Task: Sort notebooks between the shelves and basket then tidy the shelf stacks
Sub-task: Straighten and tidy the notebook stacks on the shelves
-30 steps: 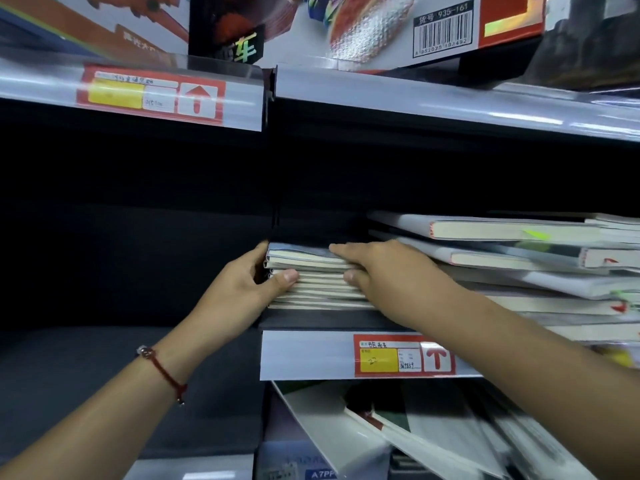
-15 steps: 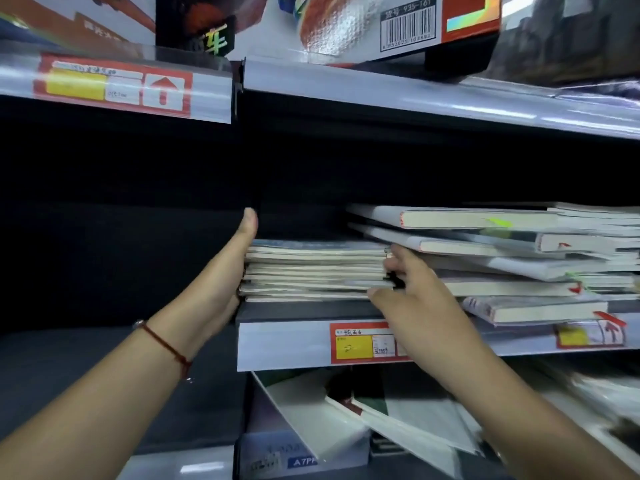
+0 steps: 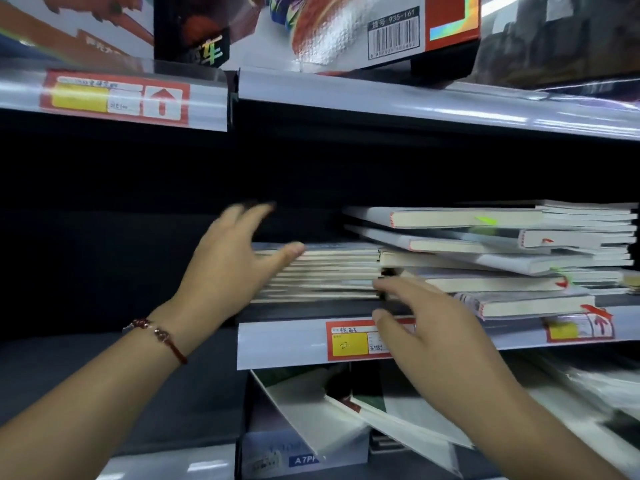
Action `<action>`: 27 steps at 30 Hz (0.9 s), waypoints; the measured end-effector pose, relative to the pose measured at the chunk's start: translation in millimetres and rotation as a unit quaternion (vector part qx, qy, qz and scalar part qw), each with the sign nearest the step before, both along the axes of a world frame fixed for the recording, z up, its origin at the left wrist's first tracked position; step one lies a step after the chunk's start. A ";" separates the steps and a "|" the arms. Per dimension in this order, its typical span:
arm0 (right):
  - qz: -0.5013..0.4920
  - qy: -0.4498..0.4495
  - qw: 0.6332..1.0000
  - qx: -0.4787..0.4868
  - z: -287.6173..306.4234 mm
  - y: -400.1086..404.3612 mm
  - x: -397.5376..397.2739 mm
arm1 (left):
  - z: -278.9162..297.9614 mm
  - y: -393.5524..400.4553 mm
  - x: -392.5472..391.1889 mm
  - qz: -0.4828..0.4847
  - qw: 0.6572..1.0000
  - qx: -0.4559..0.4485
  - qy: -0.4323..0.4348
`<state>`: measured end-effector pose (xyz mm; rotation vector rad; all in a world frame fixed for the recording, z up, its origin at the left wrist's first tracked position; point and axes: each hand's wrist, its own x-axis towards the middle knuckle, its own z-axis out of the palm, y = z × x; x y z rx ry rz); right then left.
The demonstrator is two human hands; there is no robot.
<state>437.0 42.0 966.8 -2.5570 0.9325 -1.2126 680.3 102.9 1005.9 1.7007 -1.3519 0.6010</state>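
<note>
A: Logging the change. Half a second back the left hand [image 3: 228,268] was lying flat against the end of the thin stack [image 3: 322,271]; now it is lifting clear, fingers spread and blurred, only the thumb still touching the top front corner. It is gripping nothing.

B: And the right hand [image 3: 429,323]?

A: It is drawing back from the gap between the stacks. Fingers are loosely extended, tips just beside the stack's right front edge, holding nothing.

B: Meaning for the task?

A: My judgement: the squaring of that stack is finishing. Its edges are sitting fairly flush. The thick stack [image 3: 502,258] to the right is leaning unevenly, books offset and overlapping the thin one, so it probably needs tidying next.

B: Where are the notebooks sitting?

A: Both stacks are resting on the middle shelf [image 3: 284,341], above a red price tag [image 3: 353,341]. No basket is showing.

B: Surroundings?

A: Shop shelving, dark inside. A boxed toy [image 3: 346,29] is sitting on the shelf above; slanted books [image 3: 311,410] are leaning below. The bay to the left is looking dark.
</note>
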 end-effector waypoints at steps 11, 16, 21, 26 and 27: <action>-0.026 0.049 0.997 -0.049 -11.8 -1.2 -1.8 | 10.0 -61.7 -63.5 0.084 0.952 0.138 -0.259; -0.061 0.094 0.990 -0.087 -11.2 -5.4 6.8 | 7.7 -75.0 -63.7 0.119 0.956 0.112 -0.245; -0.053 0.122 0.988 -0.079 -5.4 -6.9 6.5 | 8.1 -80.8 -67.2 0.103 0.955 0.139 -0.240; -0.054 0.114 0.991 -0.042 1.8 -7.1 3.4 | 12.6 -45.2 -44.3 0.104 0.942 0.195 -0.252; -0.061 0.115 0.991 -0.036 2.7 -6.3 5.3 | 14.5 -34.2 -35.7 0.126 0.937 0.220 -0.241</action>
